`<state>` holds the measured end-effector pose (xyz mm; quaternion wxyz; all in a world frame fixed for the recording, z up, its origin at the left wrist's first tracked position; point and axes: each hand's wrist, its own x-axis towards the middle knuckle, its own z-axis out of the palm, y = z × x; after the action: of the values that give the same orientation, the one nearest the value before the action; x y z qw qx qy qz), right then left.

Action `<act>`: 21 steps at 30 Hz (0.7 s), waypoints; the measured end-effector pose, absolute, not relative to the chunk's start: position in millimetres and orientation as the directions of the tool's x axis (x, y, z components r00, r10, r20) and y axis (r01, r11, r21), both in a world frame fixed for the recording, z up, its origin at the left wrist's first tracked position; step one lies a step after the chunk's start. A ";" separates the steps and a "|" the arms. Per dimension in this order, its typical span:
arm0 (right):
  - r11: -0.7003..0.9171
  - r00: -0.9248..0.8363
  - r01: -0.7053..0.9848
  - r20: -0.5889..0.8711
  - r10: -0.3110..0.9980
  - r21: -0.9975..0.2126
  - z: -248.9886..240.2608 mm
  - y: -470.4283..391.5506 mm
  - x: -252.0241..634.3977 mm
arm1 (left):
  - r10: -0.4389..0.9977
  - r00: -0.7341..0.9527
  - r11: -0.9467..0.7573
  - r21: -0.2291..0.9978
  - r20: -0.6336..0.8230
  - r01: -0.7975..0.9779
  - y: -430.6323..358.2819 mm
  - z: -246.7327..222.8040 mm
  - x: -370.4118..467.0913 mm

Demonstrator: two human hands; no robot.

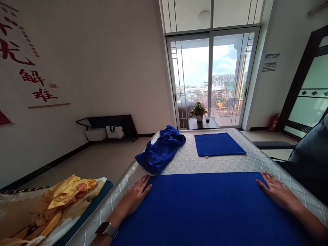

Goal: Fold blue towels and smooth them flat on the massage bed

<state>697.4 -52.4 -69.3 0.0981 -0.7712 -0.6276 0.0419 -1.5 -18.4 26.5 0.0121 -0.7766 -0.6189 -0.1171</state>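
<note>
A large blue cloth point(205, 208) lies spread flat and smooth over the near part of the quilted mattress point(184, 164). At its far left corner rests my left hand point(137, 194), palm down with fingers stretched, a watch on the wrist. My right hand point(276, 191) lies flat at the far right corner, fingers extended and thumb apart. Beyond the spread cloth, a crumpled blue cloth point(162, 148) sits in a heap on the left. To the right of that heap is a neatly folded blue cloth point(219, 144) with a small pale tag at its near edge.
Yellow patterned bedding point(69, 194) is piled at the lower left. A small table point(202, 124) with a potted plant point(199, 110) stands behind the mattress, before the sliding glass door point(210, 75). A dark chair point(310, 153) is close on the right. White bags point(115, 132) stand by the left wall.
</note>
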 end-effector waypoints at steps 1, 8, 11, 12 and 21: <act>-0.194 0.209 0.961 0.058 0.976 -0.197 -68.8 -52.5 695.8 | 0.964 0.207 -0.232 0.146 0.170 0.962 -18.2 26.8 -1.2; -0.185 0.201 0.965 0.072 0.977 -0.188 -65.2 -55.9 694.5 | 0.977 0.206 -0.214 0.195 0.057 0.957 -19.6 30.7 1.5; -0.182 0.201 0.962 0.075 0.977 -0.201 -64.4 -55.5 695.5 | 0.975 0.215 -0.221 0.176 0.049 0.959 -20.7 30.6 1.9; -0.182 0.201 0.962 0.074 0.977 -0.205 -64.3 -55.4 695.4 | 0.974 0.220 -0.226 0.170 0.051 0.959 -21.3 30.8 2.1; -0.160 0.191 0.963 0.131 0.973 -0.215 -64.7 -55.9 710.8 | 0.967 0.227 -0.248 0.230 0.114 0.941 -28.9 31.0 3.1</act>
<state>710.8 -55.9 -64.7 0.1255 -0.7613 -0.6359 0.0189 3.1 -28.9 31.0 -0.0558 -0.7813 -0.6106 -0.1167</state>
